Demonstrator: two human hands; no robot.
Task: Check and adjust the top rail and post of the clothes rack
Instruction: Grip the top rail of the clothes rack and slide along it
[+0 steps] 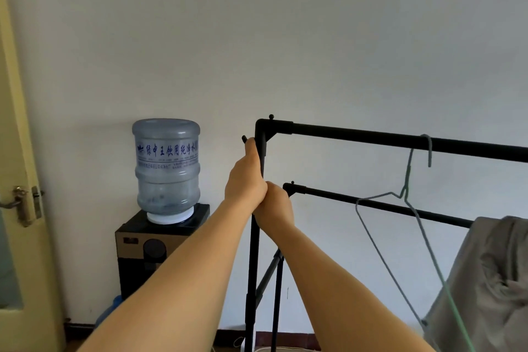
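A black metal clothes rack stands in front of me. Its near post (pixel 253 266) rises to a corner elbow (pixel 261 128), from which the top rail (pixel 371 136) runs right. A second, lower rail (pixel 371 204) runs behind it. My left hand (pixel 245 177) is wrapped around the post just below the elbow. My right hand (pixel 274 206) grips the same post directly beneath, touching the left hand. Both forearms reach up from the bottom of the view.
A grey wire hanger (pixel 411 194) hangs from the top rail, and a grey garment (pixel 491 280) is draped at the right. A water dispenser (pixel 154 254) with a blue bottle (pixel 167 166) stands against the white wall to the left. A yellow door (pixel 20 180) lies at far left.
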